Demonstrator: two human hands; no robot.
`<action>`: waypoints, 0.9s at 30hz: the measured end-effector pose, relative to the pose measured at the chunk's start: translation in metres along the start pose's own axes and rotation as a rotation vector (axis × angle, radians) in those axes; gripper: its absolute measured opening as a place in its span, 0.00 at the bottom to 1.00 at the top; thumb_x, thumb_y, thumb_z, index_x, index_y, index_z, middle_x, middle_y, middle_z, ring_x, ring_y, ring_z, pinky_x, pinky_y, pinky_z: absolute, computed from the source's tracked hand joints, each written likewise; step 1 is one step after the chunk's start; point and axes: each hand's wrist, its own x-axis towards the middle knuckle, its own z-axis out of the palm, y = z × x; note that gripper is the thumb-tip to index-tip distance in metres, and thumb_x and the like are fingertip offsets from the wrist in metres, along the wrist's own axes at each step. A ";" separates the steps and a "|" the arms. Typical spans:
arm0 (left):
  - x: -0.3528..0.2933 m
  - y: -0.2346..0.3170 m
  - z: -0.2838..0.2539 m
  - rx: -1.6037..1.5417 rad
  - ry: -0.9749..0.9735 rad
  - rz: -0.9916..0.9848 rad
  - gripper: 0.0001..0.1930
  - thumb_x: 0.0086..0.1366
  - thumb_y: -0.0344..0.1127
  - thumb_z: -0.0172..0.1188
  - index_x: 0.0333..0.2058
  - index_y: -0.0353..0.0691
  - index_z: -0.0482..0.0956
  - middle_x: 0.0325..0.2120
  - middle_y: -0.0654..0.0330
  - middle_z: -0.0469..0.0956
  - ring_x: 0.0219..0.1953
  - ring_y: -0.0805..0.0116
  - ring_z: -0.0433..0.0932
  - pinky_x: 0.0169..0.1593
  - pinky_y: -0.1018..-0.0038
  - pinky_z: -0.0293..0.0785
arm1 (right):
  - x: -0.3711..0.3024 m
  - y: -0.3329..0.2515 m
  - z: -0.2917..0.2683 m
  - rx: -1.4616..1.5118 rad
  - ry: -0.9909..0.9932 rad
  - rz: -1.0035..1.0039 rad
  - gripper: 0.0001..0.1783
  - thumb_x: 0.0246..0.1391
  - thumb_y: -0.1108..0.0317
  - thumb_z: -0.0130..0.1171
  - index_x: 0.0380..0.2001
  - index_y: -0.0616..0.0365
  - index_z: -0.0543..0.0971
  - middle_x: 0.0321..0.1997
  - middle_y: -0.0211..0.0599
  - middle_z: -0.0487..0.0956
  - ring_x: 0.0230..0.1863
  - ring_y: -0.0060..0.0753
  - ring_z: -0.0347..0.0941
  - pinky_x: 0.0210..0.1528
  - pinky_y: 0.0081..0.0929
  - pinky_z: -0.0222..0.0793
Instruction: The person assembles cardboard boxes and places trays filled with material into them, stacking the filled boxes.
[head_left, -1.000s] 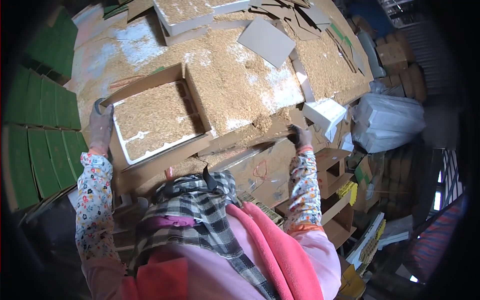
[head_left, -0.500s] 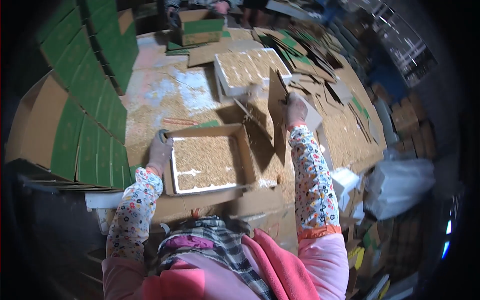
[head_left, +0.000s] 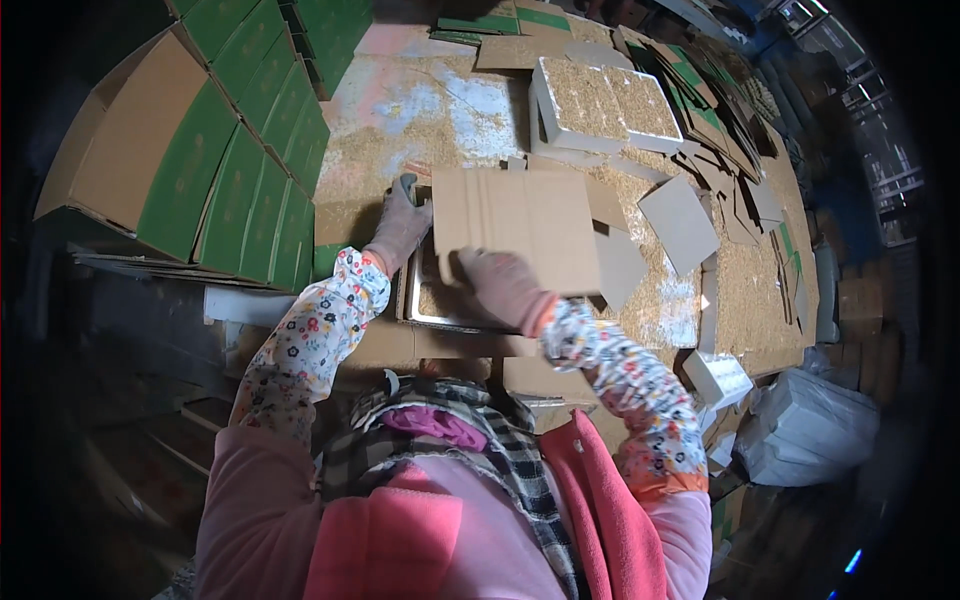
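A plain brown cardboard sheet lies tilted over an open cardboard box, covering most of it. Inside that box, part of a white foam tray with tan, sawdust-like filling shows along the near edge. My gloved right hand grips the sheet at its near left edge, fingers toward the left. At the box's far left corner, my gloved left hand is closed around the wall; its fingertips are partly hidden.
Green and brown cartons are stacked at the left. Beyond the box to the right stand filled white foam trays. Loose cardboard pieces and tan bits are scattered over the table's right side. A plastic-wrapped white bundle sits at the lower right.
My right hand has brought a cardboard sheet from the right over the box, hiding most of the filled tray. My left hand stays at the box's corner. The view has shifted.
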 end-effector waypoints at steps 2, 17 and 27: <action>-0.008 0.011 -0.007 0.287 0.121 0.327 0.25 0.54 0.39 0.59 0.51 0.38 0.67 0.53 0.52 0.63 0.56 0.50 0.61 0.59 0.60 0.58 | 0.014 -0.015 0.059 0.237 -0.026 0.012 0.19 0.47 0.61 0.58 0.39 0.63 0.71 0.35 0.54 0.77 0.40 0.54 0.74 0.44 0.39 0.69; -0.031 -0.004 -0.038 0.240 -0.039 0.202 0.21 0.57 0.26 0.49 0.52 0.36 0.66 0.51 0.45 0.67 0.53 0.48 0.68 0.58 0.58 0.61 | -0.101 0.126 0.009 0.864 0.681 0.334 0.21 0.54 0.74 0.47 0.53 0.65 0.68 0.48 0.44 0.76 0.49 0.33 0.72 0.52 0.24 0.68; -0.059 -0.093 -0.007 -0.262 -0.222 -0.367 0.46 0.51 0.48 0.67 0.59 0.28 0.53 0.51 0.44 0.69 0.54 0.53 0.68 0.54 0.69 0.67 | -0.048 0.117 0.095 1.357 0.368 0.099 0.40 0.50 0.63 0.63 0.60 0.65 0.56 0.52 0.45 0.70 0.49 0.31 0.69 0.52 0.27 0.66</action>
